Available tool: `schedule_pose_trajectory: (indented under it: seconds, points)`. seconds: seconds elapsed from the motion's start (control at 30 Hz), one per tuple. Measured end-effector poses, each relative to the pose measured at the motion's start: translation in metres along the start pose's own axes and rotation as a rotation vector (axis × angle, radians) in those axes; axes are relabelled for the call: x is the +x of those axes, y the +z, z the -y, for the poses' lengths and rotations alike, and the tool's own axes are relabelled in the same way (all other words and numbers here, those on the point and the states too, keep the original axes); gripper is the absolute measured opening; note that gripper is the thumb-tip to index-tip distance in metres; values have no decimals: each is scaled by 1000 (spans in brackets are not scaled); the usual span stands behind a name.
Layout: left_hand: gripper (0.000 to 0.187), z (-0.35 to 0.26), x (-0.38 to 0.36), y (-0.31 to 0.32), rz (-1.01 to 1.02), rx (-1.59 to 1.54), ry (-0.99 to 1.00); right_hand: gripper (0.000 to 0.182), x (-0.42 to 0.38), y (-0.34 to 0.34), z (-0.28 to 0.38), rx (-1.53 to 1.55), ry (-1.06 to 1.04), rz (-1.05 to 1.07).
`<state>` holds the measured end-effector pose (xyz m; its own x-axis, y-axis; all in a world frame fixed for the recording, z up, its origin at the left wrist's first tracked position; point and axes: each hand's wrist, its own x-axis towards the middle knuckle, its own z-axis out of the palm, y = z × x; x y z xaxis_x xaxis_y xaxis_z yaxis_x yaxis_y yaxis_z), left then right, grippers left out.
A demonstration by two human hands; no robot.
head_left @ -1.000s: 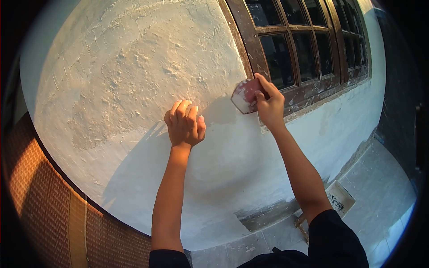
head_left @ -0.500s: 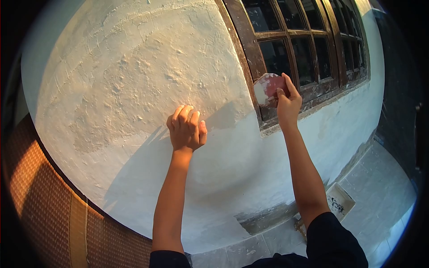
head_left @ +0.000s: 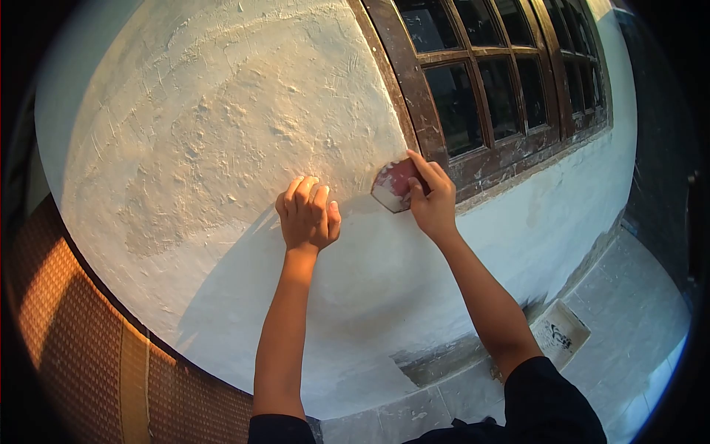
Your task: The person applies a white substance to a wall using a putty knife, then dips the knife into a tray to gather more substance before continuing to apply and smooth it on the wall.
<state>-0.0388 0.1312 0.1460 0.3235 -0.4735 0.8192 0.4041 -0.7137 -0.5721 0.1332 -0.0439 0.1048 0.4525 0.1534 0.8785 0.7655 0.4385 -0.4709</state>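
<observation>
My right hand (head_left: 433, 194) pinches a flat, red, angular putty scraper (head_left: 398, 185) between the thumb and the outstretched forefinger. White smears cover part of its face. It overlaps the wall close to the lower left corner of the window frame. My left hand (head_left: 307, 211) rests against the plastered wall (head_left: 355, 259), back towards me, with bent fingers slightly apart and nothing seen in them. Above that hand, the wall has a rough, lumpy patch (head_left: 229, 126); below it, the surface is smoother and lies in shadow.
A brown wooden window (head_left: 473, 55) with several dark panes is set in the wall at upper right. A whitish tray (head_left: 566, 333) with dark marks stands on the grey tiled floor (head_left: 621, 296) at lower right. Woven brown matting (head_left: 81, 333) runs along the lower left.
My right hand has moved left and down with the scraper, from in front of the window frame to the wall beside it. My left hand has stayed in place.
</observation>
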Motion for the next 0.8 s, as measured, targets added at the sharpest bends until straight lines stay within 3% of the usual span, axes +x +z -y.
schedule_pose_trajectory:
  seconds: [0.07, 0.1, 0.17, 0.23, 0.3, 0.43, 0.5, 0.57, 0.67, 0.8]
  points:
    - [36, 1, -1, 2, 14, 5, 3, 50, 4, -10, -33, -18, 87, -376]
    - [36, 2, -1, 3, 10, 7, 5, 50, 5, -18, -34, -17, 83, -379]
    - [36, 0, -1, 6, 4, 2, 2, 50, 4, -31, -35, 102, 169, -604]
    - [35, 1, 0, 6, 12, 4, 2, 50, -6, -10, -13, 81, -18, -408]
    - [35, 0, -2, 4, 31, 3, 3, 50, -16, 3, 16, -57, 1, -93]
    - [35, 1, -2, 4, 20, -6, 38, 51, -10, -8, -21, -79, 55, -312]
    - [35, 2, -1, 6, 6, -14, 49, 50, -7, -29, -21, -96, 120, -542]
    - [35, 2, -3, 5, 16, -17, 74, 49, -14, -38, -14, -72, 182, -514]
    - [34, -2, 1, 1, 11, -79, 51, 45, -24, -44, -11, -81, 96, -469]
    - [33, -45, -8, 6, 25, -171, 26, 44, -41, -62, -13, -68, 152, -454]
